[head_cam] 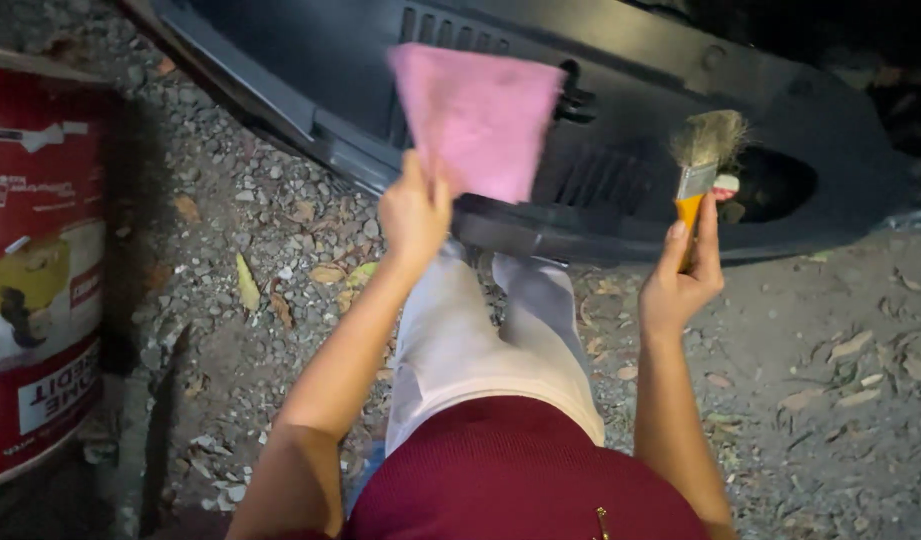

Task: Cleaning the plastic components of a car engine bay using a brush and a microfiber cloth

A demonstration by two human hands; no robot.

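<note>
My left hand is raised and grips a pink cloth by its lower corner, so the cloth stands up in front of a dark plastic vehicle panel. My right hand holds a paintbrush upright by its orange handle. Its worn pale bristles point up against the panel, beside an oval opening. Both hands are just short of the panel's lower edge. My legs in light trousers and a maroon top fill the bottom middle.
A large red and white tin stands at the left edge. The ground is gravel and packed dirt strewn with dry leaves. The panel has slotted vents near its top.
</note>
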